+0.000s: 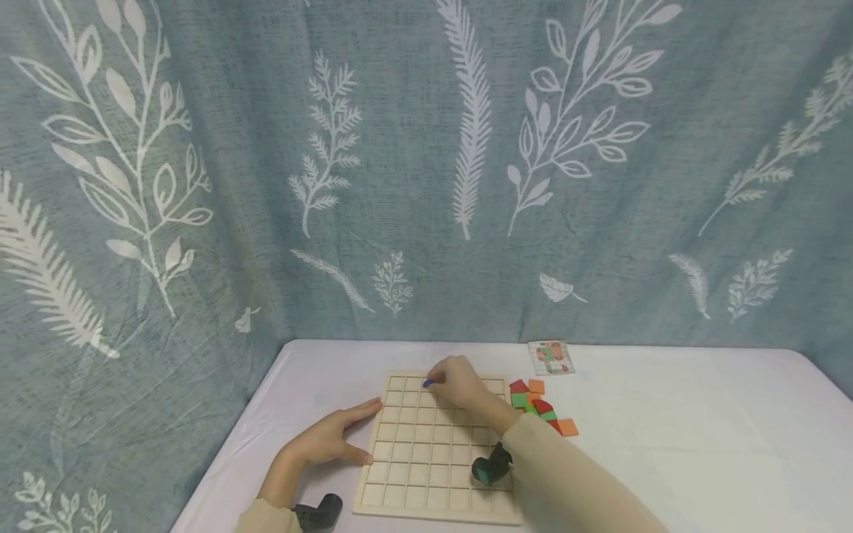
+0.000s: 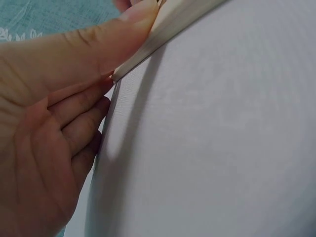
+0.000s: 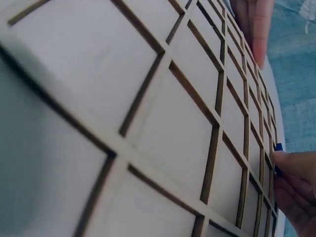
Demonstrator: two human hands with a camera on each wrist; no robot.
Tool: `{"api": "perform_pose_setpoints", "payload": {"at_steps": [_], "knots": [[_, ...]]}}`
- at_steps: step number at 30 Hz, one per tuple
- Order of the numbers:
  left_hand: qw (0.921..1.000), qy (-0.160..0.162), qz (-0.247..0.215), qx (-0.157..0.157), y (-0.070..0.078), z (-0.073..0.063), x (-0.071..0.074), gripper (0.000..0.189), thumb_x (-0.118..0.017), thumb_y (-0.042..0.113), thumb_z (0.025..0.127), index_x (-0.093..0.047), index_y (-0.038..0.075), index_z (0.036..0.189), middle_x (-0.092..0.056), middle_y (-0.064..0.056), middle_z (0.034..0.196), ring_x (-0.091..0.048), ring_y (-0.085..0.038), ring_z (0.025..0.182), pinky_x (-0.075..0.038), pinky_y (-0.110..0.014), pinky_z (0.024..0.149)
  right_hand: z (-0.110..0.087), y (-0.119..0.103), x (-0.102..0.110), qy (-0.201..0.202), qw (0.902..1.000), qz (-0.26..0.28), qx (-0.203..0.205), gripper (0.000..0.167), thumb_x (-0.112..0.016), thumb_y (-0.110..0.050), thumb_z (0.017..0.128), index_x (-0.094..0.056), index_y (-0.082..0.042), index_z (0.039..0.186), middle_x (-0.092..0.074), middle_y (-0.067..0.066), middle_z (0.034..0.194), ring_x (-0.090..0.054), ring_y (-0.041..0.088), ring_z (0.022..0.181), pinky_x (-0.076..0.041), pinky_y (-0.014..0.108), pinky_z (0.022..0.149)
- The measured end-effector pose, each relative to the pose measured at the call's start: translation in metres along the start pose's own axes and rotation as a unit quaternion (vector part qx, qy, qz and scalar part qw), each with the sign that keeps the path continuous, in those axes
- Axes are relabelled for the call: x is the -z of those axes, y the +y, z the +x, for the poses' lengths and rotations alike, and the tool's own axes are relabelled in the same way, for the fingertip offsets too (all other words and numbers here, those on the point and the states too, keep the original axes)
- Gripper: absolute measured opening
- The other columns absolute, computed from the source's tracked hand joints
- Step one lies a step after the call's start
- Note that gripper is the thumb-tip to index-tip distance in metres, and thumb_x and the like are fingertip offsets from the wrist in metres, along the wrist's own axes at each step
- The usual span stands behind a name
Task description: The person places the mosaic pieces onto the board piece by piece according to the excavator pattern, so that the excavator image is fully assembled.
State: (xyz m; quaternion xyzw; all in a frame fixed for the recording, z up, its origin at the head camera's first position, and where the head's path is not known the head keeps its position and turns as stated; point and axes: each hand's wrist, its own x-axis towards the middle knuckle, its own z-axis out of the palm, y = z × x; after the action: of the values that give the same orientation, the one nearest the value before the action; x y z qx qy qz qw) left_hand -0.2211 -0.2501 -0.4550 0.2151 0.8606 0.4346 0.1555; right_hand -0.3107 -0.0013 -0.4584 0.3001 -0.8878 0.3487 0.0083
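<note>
A wooden grid board (image 1: 423, 515) with square cells lies on the white table. My right hand (image 1: 458, 381) is over its far row and pinches a small blue piece (image 1: 427, 383) between thumb and fingers; the right wrist view shows the same blue piece (image 3: 279, 146) close over the grid. At the board's left side my left hand (image 1: 326, 437) is spread, with thumb and fingertips touching the edge. The left wrist view has its thumb (image 2: 94, 52) against the board's side (image 2: 173, 24), the other fingers extended beyond.
Right of the board sits a loose pile of red, green and orange pieces, among them an orange square (image 1: 567, 427). Behind the pile lies a small card (image 1: 552, 358) with a coloured grid pattern. A teal curtain (image 1: 413, 185) with white leaf prints hangs behind the table (image 1: 680, 444).
</note>
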Motion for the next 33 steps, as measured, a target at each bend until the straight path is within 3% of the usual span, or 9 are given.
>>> {"api": "perform_pose_setpoints", "payload": {"at_steps": [14,22,29,33], "knots": [[0.9999,-0.006,-0.013,-0.008,-0.005,0.003,-0.002,0.092,-0.079,0.024,0.065,-0.032,-0.006,0.139,-0.021,-0.024,0.148,-0.015,-0.045,0.136,-0.013,-0.058,0.108,0.011,-0.005,0.002,-0.001,0.9958,-0.021,-0.090,0.005,-0.076,-0.006,0.073,-0.075,-0.003,0.077,-0.071,0.006,0.076,-0.066,0.021,0.078,-0.055,0.027,0.068],[0.9999,-0.004,-0.010,0.002,-0.005,0.004,-0.001,0.092,-0.079,0.023,0.064,-0.034,-0.003,0.140,-0.022,-0.022,0.148,-0.015,-0.044,0.136,-0.012,-0.058,0.108,0.011,0.000,0.000,0.022,0.9963,-0.016,-0.082,0.005,-0.077,-0.007,0.071,-0.074,-0.004,0.074,-0.070,0.004,0.071,-0.064,0.017,0.069,-0.052,0.022,0.060],[0.9999,-0.003,-0.008,0.008,-0.004,0.003,-0.001,0.091,-0.079,0.023,0.064,-0.034,-0.002,0.140,-0.023,-0.023,0.148,-0.015,-0.044,0.136,-0.012,-0.059,0.108,0.004,0.001,0.005,0.039,0.9959,0.031,-0.076,0.024,-0.078,-0.013,0.072,-0.071,-0.001,0.091,-0.068,0.008,0.078,-0.063,0.018,0.071,-0.051,0.024,0.060],[0.9999,-0.002,-0.010,0.014,-0.004,0.004,-0.001,0.092,-0.079,0.023,0.064,-0.035,-0.001,0.140,-0.023,-0.022,0.148,-0.015,-0.044,0.136,-0.013,-0.058,0.108,-0.005,0.000,0.018,0.049,0.9937,0.068,-0.074,0.026,-0.077,-0.016,0.074,-0.071,-0.002,0.095,-0.069,0.008,0.082,-0.064,0.018,0.075,-0.051,0.025,0.063]]}}
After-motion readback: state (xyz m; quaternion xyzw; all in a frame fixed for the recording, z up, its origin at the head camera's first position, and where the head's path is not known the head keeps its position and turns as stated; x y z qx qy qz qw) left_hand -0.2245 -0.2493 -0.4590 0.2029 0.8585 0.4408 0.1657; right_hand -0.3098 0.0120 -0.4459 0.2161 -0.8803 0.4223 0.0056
